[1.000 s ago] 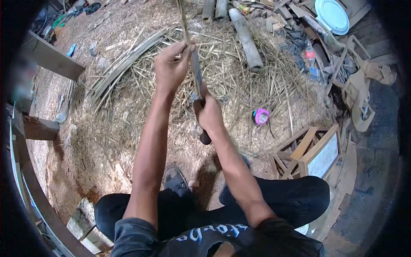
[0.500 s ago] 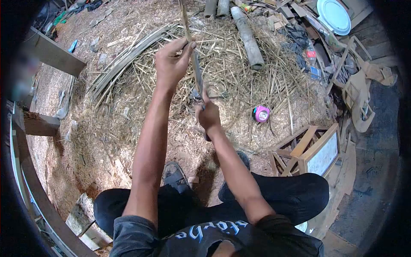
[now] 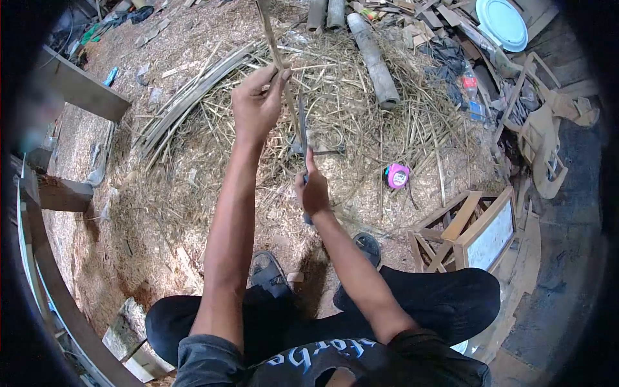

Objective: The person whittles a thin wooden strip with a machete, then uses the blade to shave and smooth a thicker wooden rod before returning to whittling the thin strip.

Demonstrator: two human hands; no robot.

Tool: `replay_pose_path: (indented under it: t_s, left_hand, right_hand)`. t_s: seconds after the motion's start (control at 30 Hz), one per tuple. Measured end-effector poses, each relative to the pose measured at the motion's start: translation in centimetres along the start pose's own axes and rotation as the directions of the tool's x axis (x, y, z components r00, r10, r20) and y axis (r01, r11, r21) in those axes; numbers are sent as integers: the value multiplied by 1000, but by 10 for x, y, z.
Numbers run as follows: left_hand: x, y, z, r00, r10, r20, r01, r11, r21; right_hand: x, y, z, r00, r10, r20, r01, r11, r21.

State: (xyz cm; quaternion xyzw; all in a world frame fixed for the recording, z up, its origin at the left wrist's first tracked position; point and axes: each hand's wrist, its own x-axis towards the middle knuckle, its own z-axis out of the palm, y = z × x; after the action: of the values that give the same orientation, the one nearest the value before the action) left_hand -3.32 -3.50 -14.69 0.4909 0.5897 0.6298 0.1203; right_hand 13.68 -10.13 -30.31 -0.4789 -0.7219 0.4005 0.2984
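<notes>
Here we have a pink tape measure [image 3: 398, 176] lying on the shavings-strewn floor [image 3: 155, 219], and just below it sits a slatted wooden frame [image 3: 461, 216] with a whitish panel [image 3: 487, 240]! Up in the top right corner, we spot a pale blue round lid [image 3: 501, 24], and below it a bottle [image 3: 469, 84] with a red band beside crumpled black plastic [image 3: 450, 63]. Over on the left, we see a thick wooden beam [image 3: 87, 84], a small blue object [image 3: 111, 76] near its upper edge.
</notes>
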Motion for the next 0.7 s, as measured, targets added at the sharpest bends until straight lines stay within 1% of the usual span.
replay_pose_path:
  t_s: [0.03, 0.07, 0.1, 0.13, 0.17, 0.2, 0.23, 0.27, 0.3, 0.33, 0.4, 0.43, 0.47, 0.53, 0.57, 0.6, 0.63, 0.67, 0.7]
  left_hand:
    - [1, -3, -1, 999, -23, 30, 24, 999, -40]
    - [3, -4, -1, 999, -14, 30, 15, 999, -39]
    - [3, -6, -2, 998, -53, 38, 57, 993, -100]
    - [3, -7, -4, 994, -95, 51, 102, 982, -158]
    - [3, -8, -5, 994, -89, 64, 97, 985, -144]
    - [4, -7, -5, 994, -88, 66, 97, 985, -140]
    - [2, -7, -5, 997, -68, 42, 74, 985, -153]
    - [2, -7, -4, 999, -46, 16, 48, 985, -167]
    - [2, -9, -5, 999, -43, 21, 45, 992, -121]
    - [1, -10, -4, 999, -47, 27, 50, 991, -122]
    - [1, -10, -3, 999, -54, -3, 53, 984, -168]
    - [1, -15, -3, 999, -41, -12, 39, 983, -178]
    - [0, -14, -3, 999, -45, -12, 42, 983, -179]
    - [-2, -9, -4, 1000, -26, -6, 26, 997, -71]
    - [-4, -14, -3, 1000, 6, 8, -6, 997, -76]
    - [-4, -13, -2, 1000, 2, 7, -2, 997, -76]
    - [-4, -11, 0, 1000, 6, -7, -7, 995, -96]
    - [-4, -9, 1, 1000, 9, -19, -11, 993, -116]
    - [-3, -8, -2, 1000, -7, -12, 6, 997, -82]
  right_hand:
    - [-1, 3, 4, 1000, 8, -8, -9, 998, -60]
    - [1, 5, 6, 1000, 10, -21, -12, 993, -121]
    - [1, 6, 2, 977, 203, 73, -197, 977, -84]
    - [1, 17, 2, 977, 202, 71, -196, 977, -78]
    - [5, 28, 5, 992, 113, 58, -105, 986, -126]
    - [8, 24, 3, 998, 26, 53, -16, 984, -177]
    - [10, 19, 4, 999, -26, 43, 35, 976, -215]
    - [14, 13, 6, 999, -22, 42, 30, 976, -214]
    - [18, -17, -1, 993, 102, 58, -97, 992, -77]
    - [23, -45, -11, 972, 219, 87, -224, 973, 58]
    - [31, -84, -31, 996, 42, 79, -48, 996, 81]
    - [37, -102, -37, 999, -1, 39, -3, 995, 102]
    - [40, -116, -43, 999, 1, 42, -6, 995, 100]
    - [43, -131, -50, 971, -208, -116, 222, 968, 119]
    - [43, -124, -45, 969, -211, -129, 225, 969, 107]
    - [38, -114, -41, 970, -209, -126, 223, 969, 106]
    - [32, -101, -37, 996, -84, -39, 89, 985, 150]
    - [26, -84, -33, 998, 42, 52, -51, 982, 180]
    - [26, -56, -25, 974, 143, 178, -146, 989, 2]
